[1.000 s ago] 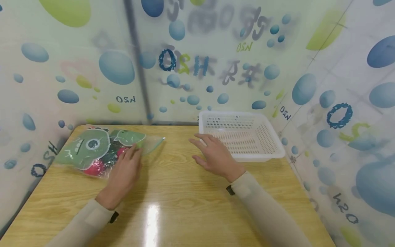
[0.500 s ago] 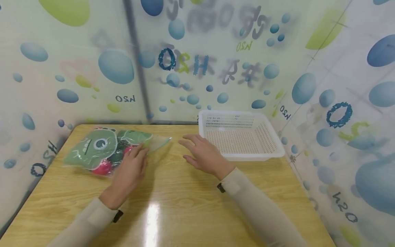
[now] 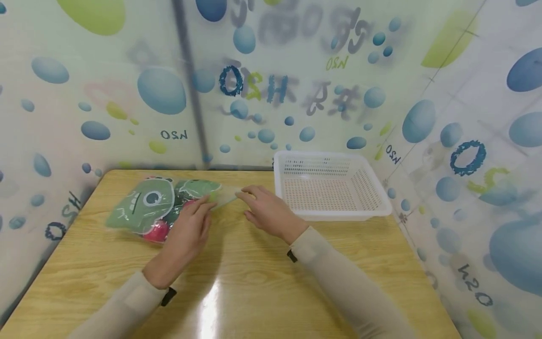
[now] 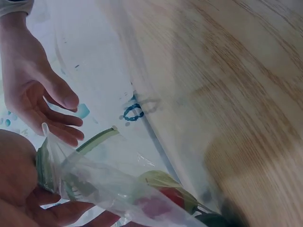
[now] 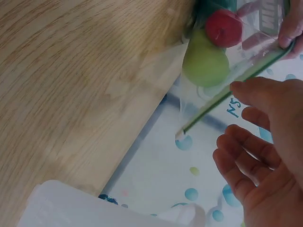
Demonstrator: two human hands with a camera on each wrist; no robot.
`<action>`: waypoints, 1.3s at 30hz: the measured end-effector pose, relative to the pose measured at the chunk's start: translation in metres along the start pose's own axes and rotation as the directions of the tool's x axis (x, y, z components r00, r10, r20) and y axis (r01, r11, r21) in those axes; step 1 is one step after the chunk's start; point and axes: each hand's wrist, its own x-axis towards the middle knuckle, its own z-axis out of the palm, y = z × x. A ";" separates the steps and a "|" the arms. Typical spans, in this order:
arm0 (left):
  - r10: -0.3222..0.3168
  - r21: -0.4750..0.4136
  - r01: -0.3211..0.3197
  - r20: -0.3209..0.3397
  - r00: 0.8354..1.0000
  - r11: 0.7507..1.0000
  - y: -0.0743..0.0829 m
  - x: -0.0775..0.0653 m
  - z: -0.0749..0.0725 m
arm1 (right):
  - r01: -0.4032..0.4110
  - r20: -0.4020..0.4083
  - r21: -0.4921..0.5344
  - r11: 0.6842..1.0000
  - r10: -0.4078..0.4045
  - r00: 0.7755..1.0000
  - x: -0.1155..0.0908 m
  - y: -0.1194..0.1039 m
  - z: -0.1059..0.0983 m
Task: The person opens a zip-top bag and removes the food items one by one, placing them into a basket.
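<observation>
A clear zip bag [image 3: 139, 207] printed with a green dinosaur face lies at the table's left. Through its plastic show a red round fruit [image 5: 224, 28] and a yellow-green pear-shaped one [image 5: 206, 61]; I cannot tell if they are real. My left hand [image 3: 188, 235] pinches the bag near its mouth, one end of the green zip strip [image 5: 213, 101] by its fingers. My right hand [image 3: 273, 214] is at the strip's other end, fingers loosely bent. Its thumb overlaps the strip in the right wrist view, but the left wrist view shows the hand apart from it.
A white perforated plastic basket [image 3: 334, 215] stands at the back right of the wooden table [image 3: 254, 282], just beyond my right hand. Patterned curtain-like walls [image 3: 262, 103] with blue and green dots rise behind the table and on both sides.
My left hand has drawn the bag to the right across the table. My right hand has moved left, from in front of the basket to the bag's zip end.
</observation>
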 end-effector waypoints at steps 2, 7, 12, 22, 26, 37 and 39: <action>0.004 -0.008 -0.004 0.004 1.000 1.000 0.003 0.001 0.000 | -0.012 0.004 -0.022 1.000 0.012 1.000 0.003 0.000 0.002; 0.005 -0.026 -0.005 0.029 1.000 1.000 0.010 0.003 -0.002 | -0.048 0.014 -0.041 0.998 0.049 0.999 0.007 0.000 0.005; 0.015 -0.075 -0.010 0.066 0.998 0.997 0.013 0.003 -0.001 | -0.091 -0.009 -0.060 0.994 0.091 0.996 0.009 0.000 0.006; 0.046 -0.080 -0.040 0.083 0.996 0.996 0.017 0.006 0.001 | -0.077 -0.067 -0.120 0.990 0.070 0.995 0.004 0.001 0.002; 0.087 -0.070 -0.080 0.105 0.991 0.994 0.013 0.007 0.005 | -0.060 -0.081 -0.148 0.987 0.048 0.996 -0.001 0.000 0.001; 0.184 -0.098 -0.179 0.049 0.982 0.979 -0.001 0.015 0.015 | -0.065 -0.166 -0.194 0.979 0.033 0.986 -0.019 -0.005 -0.007; 0.177 -0.099 -0.171 0.051 0.983 0.980 -0.003 0.017 0.017 | -0.049 -0.184 -0.187 0.981 0.014 0.983 -0.023 -0.007 -0.007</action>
